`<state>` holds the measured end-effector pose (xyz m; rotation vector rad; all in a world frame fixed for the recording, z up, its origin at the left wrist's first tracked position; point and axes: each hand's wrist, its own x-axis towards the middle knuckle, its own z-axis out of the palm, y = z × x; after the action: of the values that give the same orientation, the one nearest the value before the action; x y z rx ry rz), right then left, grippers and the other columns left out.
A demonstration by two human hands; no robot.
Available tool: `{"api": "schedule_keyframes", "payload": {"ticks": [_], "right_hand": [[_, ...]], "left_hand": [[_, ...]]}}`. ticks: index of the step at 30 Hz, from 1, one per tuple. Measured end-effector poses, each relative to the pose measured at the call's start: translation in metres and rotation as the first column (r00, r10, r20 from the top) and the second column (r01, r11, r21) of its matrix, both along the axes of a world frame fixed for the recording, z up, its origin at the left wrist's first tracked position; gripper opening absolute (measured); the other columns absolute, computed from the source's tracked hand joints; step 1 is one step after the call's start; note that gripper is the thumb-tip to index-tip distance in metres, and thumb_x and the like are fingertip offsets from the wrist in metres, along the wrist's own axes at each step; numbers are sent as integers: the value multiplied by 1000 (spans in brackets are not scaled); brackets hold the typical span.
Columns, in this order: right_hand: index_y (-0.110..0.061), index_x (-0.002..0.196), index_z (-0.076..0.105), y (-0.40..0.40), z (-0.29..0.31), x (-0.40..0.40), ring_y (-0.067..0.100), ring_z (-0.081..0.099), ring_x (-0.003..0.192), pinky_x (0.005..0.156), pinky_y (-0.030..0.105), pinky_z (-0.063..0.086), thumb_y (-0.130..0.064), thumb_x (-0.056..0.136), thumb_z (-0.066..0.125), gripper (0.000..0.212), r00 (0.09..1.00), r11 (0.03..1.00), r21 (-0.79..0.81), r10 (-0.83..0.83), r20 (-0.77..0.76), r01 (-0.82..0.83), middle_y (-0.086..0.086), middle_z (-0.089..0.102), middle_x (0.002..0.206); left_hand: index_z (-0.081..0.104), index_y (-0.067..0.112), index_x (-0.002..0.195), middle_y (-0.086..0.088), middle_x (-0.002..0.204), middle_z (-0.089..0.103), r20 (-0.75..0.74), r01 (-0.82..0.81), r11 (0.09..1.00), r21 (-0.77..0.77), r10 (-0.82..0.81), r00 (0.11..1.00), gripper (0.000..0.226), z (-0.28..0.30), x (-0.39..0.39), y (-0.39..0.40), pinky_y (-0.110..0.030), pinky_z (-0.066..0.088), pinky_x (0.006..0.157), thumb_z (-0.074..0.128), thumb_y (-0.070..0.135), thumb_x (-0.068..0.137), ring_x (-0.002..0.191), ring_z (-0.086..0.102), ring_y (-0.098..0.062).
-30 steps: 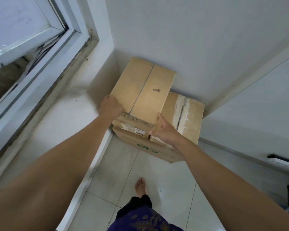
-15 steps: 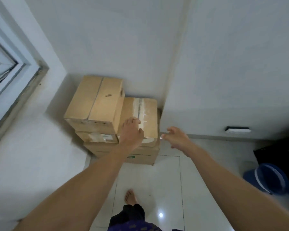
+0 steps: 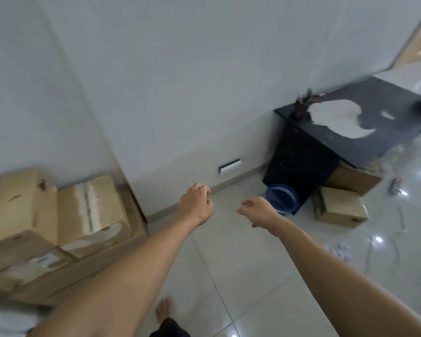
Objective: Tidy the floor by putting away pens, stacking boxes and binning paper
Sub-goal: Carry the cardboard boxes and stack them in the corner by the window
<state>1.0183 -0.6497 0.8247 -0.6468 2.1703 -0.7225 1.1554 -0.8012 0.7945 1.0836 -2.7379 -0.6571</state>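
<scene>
Both hands hover over the floor (image 3: pixel 241 276), holding nothing: left hand (image 3: pixel 197 205) loosely curled, right hand (image 3: pixel 259 211) relaxed. The stacked boxes (image 3: pixel 58 227) sit left of them, against the wall.

I see two bare forearms with no sleeves, watch or rings on either. The left hand (image 3: pixel 197 205) and the right hand (image 3: pixel 260 211) are both ungloved. Below them a bare foot (image 3: pixel 162 311) shows, blurred, and beside it the hem of a dark, loose cloth garment (image 3: pixel 168 329) at the frame's bottom edge.
</scene>
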Motion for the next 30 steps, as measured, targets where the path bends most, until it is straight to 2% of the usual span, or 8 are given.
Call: {"api": "schedule_keyframes", "payload": {"ticks": [5, 8, 11, 14, 16, 24, 26, 30], "right_hand": [[-11, 141, 56, 85, 0, -44, 24, 63, 101, 85, 40, 60, -32, 95, 68, 51, 985, 985, -19, -172, 1, 172, 4, 63, 118], [-8, 136, 59, 132, -7, -68, 30, 66, 106, 89, 45, 58, -31, 96, 68, 47, 961, 961, -7, -278, 17, 278, 10, 67, 118], [-3, 132, 60, 168, -18, -90, 26, 65, 92, 91, 47, 57, -31, 96, 66, 46, 926, 927, 18, -375, 49, 374, 17, 66, 119], [-11, 136, 59, 200, -33, -119, 21, 64, 93, 86, 40, 59, -35, 95, 68, 49, 888, 891, 40, -454, 74, 452, 3, 64, 110], [-11, 135, 59, 216, -42, -141, 24, 66, 98, 83, 38, 60, -35, 94, 69, 48, 867, 871, 48, -491, 83, 488, 4, 65, 113], [-9, 122, 64, 252, -64, -237, 16, 56, 69, 62, 28, 50, -30, 93, 69, 36, 818, 824, 147, -564, 112, 548, 1, 62, 98], [-8, 129, 62, 257, -69, -260, 17, 58, 73, 64, 29, 51, -30, 93, 69, 42, 793, 801, 135, -597, 119, 583, 2, 65, 106], [-10, 139, 56, 271, -68, -295, 20, 64, 90, 83, 38, 57, -30, 95, 68, 49, 733, 750, 109, -661, 161, 652, 6, 65, 121]], "left_hand": [[58, 13, 126, -6, 137, 51, 43, 173, 984, 29, -174, 984, 35, 4, -72, 60, -32, 41, 100, 52, 21, 93, 121, 54, -25], [57, 13, 126, -4, 139, 50, 56, 273, 961, 43, -275, 960, 33, 4, -115, 93, -33, 43, 99, 51, 23, 95, 120, 56, -24], [57, 14, 126, -3, 139, 50, 67, 345, 937, 58, -349, 935, 33, 0, -151, 119, -36, 45, 100, 52, 25, 96, 119, 56, -24], [57, 14, 126, -3, 138, 50, 84, 416, 906, 83, -422, 903, 32, -10, -193, 142, -36, 46, 98, 51, 25, 96, 119, 55, -24], [57, 14, 125, -3, 137, 51, 93, 444, 889, 115, -455, 886, 31, -19, -222, 153, -33, 44, 96, 52, 25, 96, 118, 56, -23], [57, 16, 127, -2, 136, 52, 114, 472, 840, 267, -514, 850, 34, -61, -336, 185, -40, 49, 99, 53, 28, 96, 116, 58, -22], [56, 17, 128, -3, 137, 52, 136, 492, 822, 287, -544, 828, 34, -68, -364, 190, -41, 50, 98, 53, 29, 96, 115, 58, -23], [56, 16, 128, -4, 134, 53, 166, 503, 812, 296, -563, 810, 35, -68, -409, 204, -39, 49, 98, 53, 29, 96, 114, 57, -24]]}}
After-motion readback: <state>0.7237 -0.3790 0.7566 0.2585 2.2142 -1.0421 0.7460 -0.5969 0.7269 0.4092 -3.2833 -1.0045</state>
